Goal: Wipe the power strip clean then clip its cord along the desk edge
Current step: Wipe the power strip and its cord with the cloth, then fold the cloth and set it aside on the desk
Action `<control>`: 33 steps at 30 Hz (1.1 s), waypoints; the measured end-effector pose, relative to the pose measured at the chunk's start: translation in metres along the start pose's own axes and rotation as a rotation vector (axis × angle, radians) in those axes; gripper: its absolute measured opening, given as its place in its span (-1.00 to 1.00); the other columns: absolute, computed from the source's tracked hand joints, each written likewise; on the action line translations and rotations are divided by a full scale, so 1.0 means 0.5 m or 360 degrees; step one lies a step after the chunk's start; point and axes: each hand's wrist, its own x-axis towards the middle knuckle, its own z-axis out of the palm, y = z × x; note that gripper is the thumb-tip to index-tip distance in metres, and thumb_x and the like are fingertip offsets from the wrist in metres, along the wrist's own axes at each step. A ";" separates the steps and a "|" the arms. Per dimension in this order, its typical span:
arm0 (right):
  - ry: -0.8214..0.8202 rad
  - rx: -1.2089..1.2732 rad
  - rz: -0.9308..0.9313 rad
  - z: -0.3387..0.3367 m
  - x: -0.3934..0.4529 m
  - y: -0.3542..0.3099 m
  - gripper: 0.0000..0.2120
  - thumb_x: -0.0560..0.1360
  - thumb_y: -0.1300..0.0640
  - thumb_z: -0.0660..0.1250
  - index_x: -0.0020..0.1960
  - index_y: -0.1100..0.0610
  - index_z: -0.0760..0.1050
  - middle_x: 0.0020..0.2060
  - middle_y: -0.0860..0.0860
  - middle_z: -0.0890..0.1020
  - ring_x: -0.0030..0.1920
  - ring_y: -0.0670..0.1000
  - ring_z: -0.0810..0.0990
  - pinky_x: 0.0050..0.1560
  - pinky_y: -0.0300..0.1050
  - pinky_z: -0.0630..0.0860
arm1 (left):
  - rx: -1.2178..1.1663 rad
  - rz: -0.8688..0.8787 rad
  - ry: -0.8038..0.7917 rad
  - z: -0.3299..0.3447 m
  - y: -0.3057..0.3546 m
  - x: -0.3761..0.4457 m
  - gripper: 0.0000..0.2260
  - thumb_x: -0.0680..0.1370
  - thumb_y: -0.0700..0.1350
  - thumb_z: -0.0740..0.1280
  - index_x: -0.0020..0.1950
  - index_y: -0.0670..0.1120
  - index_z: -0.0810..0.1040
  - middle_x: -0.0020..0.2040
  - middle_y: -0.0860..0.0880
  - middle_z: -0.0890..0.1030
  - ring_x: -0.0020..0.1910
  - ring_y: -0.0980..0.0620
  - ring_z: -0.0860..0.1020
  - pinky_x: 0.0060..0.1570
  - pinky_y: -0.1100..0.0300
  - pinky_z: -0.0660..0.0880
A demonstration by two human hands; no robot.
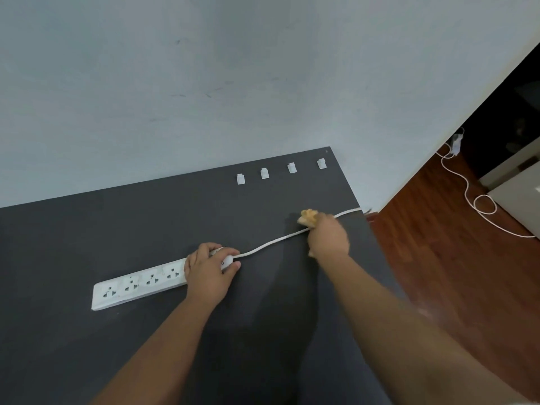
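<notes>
A white power strip [137, 285] with several sockets lies on the dark grey desk [87, 235]. My left hand [209, 271] presses down on its right end, fingers curled over the switch end. Its white cord [271, 242] runs right toward the desk's right edge. My right hand [328, 236] is closed around a yellow-orange cloth [308, 216], and the cloth is wrapped on the cord near that edge. Several white cable clips [264, 173] stand in a row along the desk's far edge by the wall.
A pale wall [204, 83] rises right behind the desk. Right of the desk is a wooden floor [438, 258] with a loose white cable [482, 206], a charger at the wall and pale furniture at the far right.
</notes>
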 end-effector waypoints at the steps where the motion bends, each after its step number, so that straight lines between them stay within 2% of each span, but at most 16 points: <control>1: -0.0034 -0.0012 -0.0140 0.031 -0.028 -0.021 -0.60 0.38 0.32 0.28 0.21 0.14 0.46 0.11 0.12 0.54 0.08 0.18 0.58 0.06 0.01 0.54 | 0.0009 0.0009 0.0010 0.001 0.000 -0.002 -0.83 0.45 0.10 0.40 0.03 0.27 0.60 0.14 0.09 0.44 0.21 -0.02 0.39 0.31 0.03 0.20; 4: -0.0128 -0.0188 -0.0616 0.102 -0.116 -0.080 -0.63 0.49 0.25 0.16 0.29 0.14 0.39 0.13 0.14 0.51 0.12 0.19 0.51 0.08 0.01 0.46 | 0.0061 0.0052 0.0020 -0.001 -0.003 -0.005 -0.83 0.46 0.09 0.39 0.04 0.25 0.59 0.14 0.07 0.44 0.20 -0.03 0.39 0.30 0.02 0.23; 6: -0.0163 -0.0253 -0.0701 0.113 -0.134 -0.099 -0.62 0.50 0.24 0.16 0.32 0.15 0.35 0.14 0.13 0.50 0.13 0.18 0.49 0.08 0.01 0.44 | 0.0094 0.0094 0.0010 -0.005 -0.006 -0.006 -0.83 0.47 0.10 0.38 0.06 0.24 0.59 0.15 0.06 0.44 0.20 -0.02 0.39 0.30 0.02 0.23; 11: -0.0146 -0.0098 -0.0393 0.048 -0.054 -0.032 -0.47 0.34 0.30 0.38 0.28 0.03 0.44 0.19 0.05 0.53 0.18 0.11 0.54 0.15 -0.09 0.45 | 0.0037 0.0114 0.0023 -0.008 -0.014 -0.008 -0.82 0.46 0.11 0.39 0.05 0.26 0.60 0.16 0.09 0.45 0.20 0.01 0.40 0.33 0.06 0.19; 13: -0.0028 -0.0094 -0.0238 -0.004 -0.016 0.017 -0.59 0.38 0.30 0.35 0.21 0.07 0.49 0.16 0.08 0.55 0.16 0.15 0.55 0.12 -0.06 0.47 | 0.0044 0.0139 0.0042 -0.012 -0.012 -0.012 -0.82 0.47 0.10 0.39 0.07 0.24 0.60 0.16 0.07 0.45 0.20 0.02 0.40 0.34 0.06 0.20; 15: 0.0070 -0.0191 -0.0118 -0.047 0.022 0.066 -0.69 0.42 0.28 0.31 0.15 0.10 0.50 0.08 0.13 0.55 0.09 0.22 0.57 0.05 0.06 0.54 | 0.0072 0.0191 0.0051 -0.015 -0.011 -0.017 -0.81 0.48 0.08 0.38 0.09 0.21 0.61 0.17 0.05 0.47 0.21 0.02 0.42 0.36 0.02 0.23; 19: 0.0106 -0.0245 0.0118 -0.095 0.069 0.112 -0.64 0.36 0.34 0.32 0.11 0.09 0.51 -0.05 0.14 0.52 0.01 0.27 0.57 -0.09 0.10 0.58 | 0.0129 0.0294 -0.0027 -0.018 -0.017 -0.018 -0.77 0.50 0.09 0.35 0.16 0.22 0.57 0.22 0.02 0.47 0.27 -0.02 0.43 0.37 -0.06 0.26; 21: 0.0215 -0.0243 0.0211 -0.110 0.069 0.113 -0.66 0.38 0.31 0.27 0.13 0.11 0.50 -0.02 0.18 0.53 0.04 0.29 0.53 -0.05 0.13 0.56 | 0.0174 0.0283 -0.0137 -0.022 -0.026 -0.022 -0.71 0.55 0.10 0.28 0.27 0.24 0.50 0.37 -0.01 0.41 0.44 -0.08 0.30 0.45 -0.09 0.15; 23: 0.0481 0.0003 0.0180 -0.121 0.045 0.101 -0.76 0.45 0.22 0.22 0.10 0.12 0.50 -0.06 0.17 0.57 -0.01 0.26 0.53 -0.04 0.11 0.55 | 0.0244 0.0294 -0.0205 -0.028 -0.028 -0.034 -0.65 0.59 0.10 0.20 0.38 0.24 0.38 0.51 0.01 0.26 0.54 -0.10 0.09 0.49 -0.12 0.01; 25: 0.0583 0.0627 0.0098 -0.130 -0.002 0.059 -0.83 0.51 0.16 0.22 0.07 0.11 0.52 -0.14 0.08 0.59 -0.11 0.12 0.54 -0.10 -0.03 0.51 | 0.0178 0.0359 -0.0157 -0.033 -0.021 -0.049 -0.64 0.59 0.10 0.18 0.40 0.23 0.36 0.53 0.04 0.22 0.56 -0.08 0.03 0.49 -0.14 0.00; 27: 0.0317 0.1524 0.0088 -0.131 -0.061 0.007 -0.85 0.53 0.21 0.26 0.07 0.11 0.54 -0.14 0.01 0.60 -0.13 0.01 0.56 -0.15 -0.13 0.48 | -0.0036 0.0416 -0.0093 -0.045 -0.003 -0.069 -0.63 0.56 0.14 0.17 0.37 0.21 0.39 0.49 0.06 0.30 0.54 -0.05 0.12 0.48 -0.12 0.10; 29: -0.0178 0.2331 0.0152 -0.118 -0.117 -0.024 -0.83 0.54 0.23 0.25 0.11 0.13 0.52 -0.05 0.03 0.62 -0.05 0.01 0.59 -0.09 -0.09 0.53 | -0.0316 0.0438 -0.0093 -0.058 0.026 -0.085 -0.64 0.55 0.13 0.22 0.35 0.18 0.43 0.41 0.11 0.38 0.47 0.08 0.25 0.43 0.05 0.24; 31: -0.0637 0.2696 0.0231 -0.098 -0.159 -0.044 -0.73 0.53 0.16 0.23 0.22 0.14 0.47 0.05 0.08 0.62 0.05 0.06 0.60 0.02 0.01 0.57 | -0.0634 0.0392 -0.0131 -0.083 0.066 -0.101 -0.71 0.58 0.04 0.26 0.31 0.16 0.47 0.30 0.14 0.48 0.31 0.28 0.38 0.31 0.32 0.31; 33: -0.0977 0.2739 0.0261 -0.078 -0.198 -0.069 -0.62 0.50 0.13 0.23 0.31 0.18 0.42 0.12 0.12 0.61 0.14 0.11 0.58 0.07 0.07 0.58 | -0.1070 0.0226 -0.0176 -0.108 0.097 -0.116 -0.79 0.61 -0.01 0.23 0.22 0.16 0.51 0.19 0.09 0.58 0.17 0.29 0.50 0.15 0.42 0.37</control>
